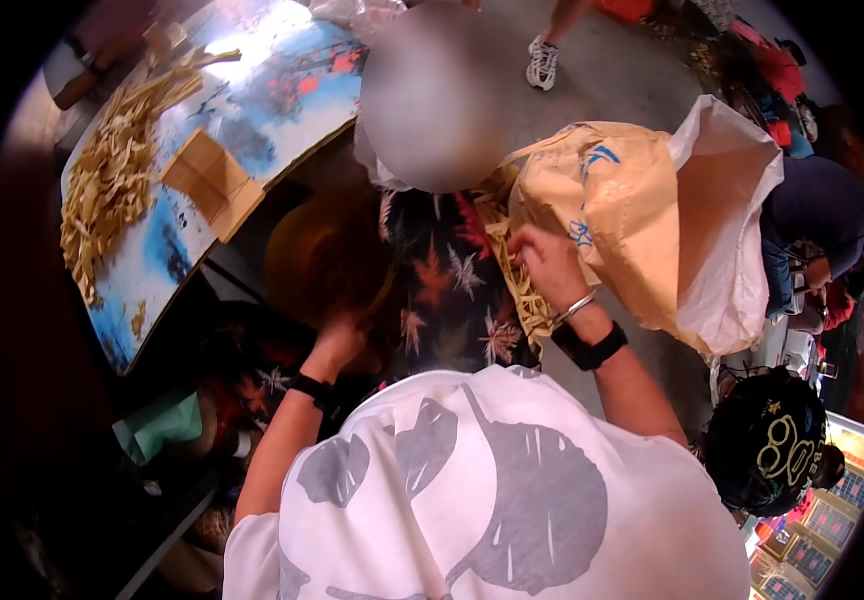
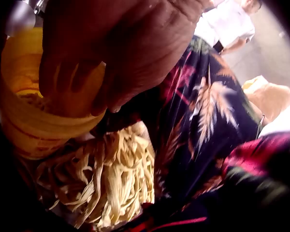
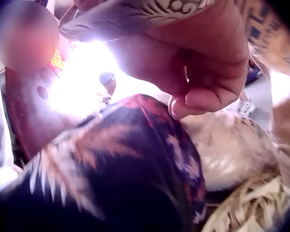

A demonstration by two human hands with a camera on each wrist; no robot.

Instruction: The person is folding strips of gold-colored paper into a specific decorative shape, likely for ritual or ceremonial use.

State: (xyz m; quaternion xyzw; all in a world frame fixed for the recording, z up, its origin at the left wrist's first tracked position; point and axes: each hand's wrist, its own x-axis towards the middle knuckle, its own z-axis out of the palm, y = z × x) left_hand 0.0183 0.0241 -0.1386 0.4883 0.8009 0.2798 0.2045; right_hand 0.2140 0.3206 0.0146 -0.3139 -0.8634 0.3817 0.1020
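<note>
My left hand (image 2: 116,48) reaches over a yellow bucket (image 2: 53,125), its loosely bent fingers hanging down at the inner side and rim. Small pale bits lie at the bucket's bottom. In the head view, the left hand (image 1: 345,335) is partly in shadow beside the bucket. My right hand (image 3: 203,72), wearing a patterned silver bangle (image 3: 135,19), is curled with its fingertips together above a thigh in dark leaf-print cloth (image 3: 111,164); nothing shows between them. Pale yellow dried strips (image 1: 532,305) lie just below this hand, and more strips (image 2: 116,179) are heaped beside the bucket.
A large tan sack (image 1: 612,200) with a white lining stands open at the right. On the blue-and-white table (image 1: 187,225) at the left lie a pile of strips (image 1: 117,175) and a piece of cardboard (image 1: 214,185). Other people are around, one with a blurred head directly ahead.
</note>
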